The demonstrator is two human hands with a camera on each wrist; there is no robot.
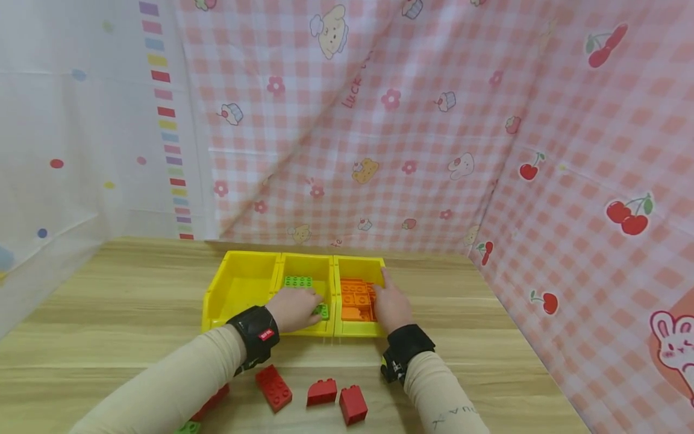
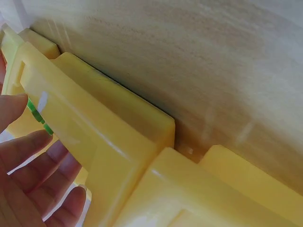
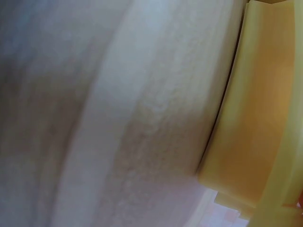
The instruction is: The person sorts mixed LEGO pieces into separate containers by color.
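Note:
My left hand (image 1: 293, 308) reaches into the middle compartment of the yellow bins. In the left wrist view, its thumb and index finger pinch the edge of a thin green toy brick (image 2: 39, 116). Another green studded brick (image 1: 298, 281) lies farther back in that compartment. At the right-hand bin, my right hand (image 1: 393, 303) rests at the side wall, one finger stretched along the rim and the thumb apart over the orange bricks (image 1: 355, 298). The right wrist view shows the yellow bin's outer wall (image 3: 246, 118) but no fingers.
The left yellow bin (image 1: 246, 292) holds no bricks. On the wooden table (image 1: 466, 361), in front of the bins, lie several red bricks (image 1: 273, 389), one partly behind the left sleeve, and a green piece (image 1: 188, 428) at the bottom edge. Patterned cloth (image 1: 352, 138) hangs behind and at the sides.

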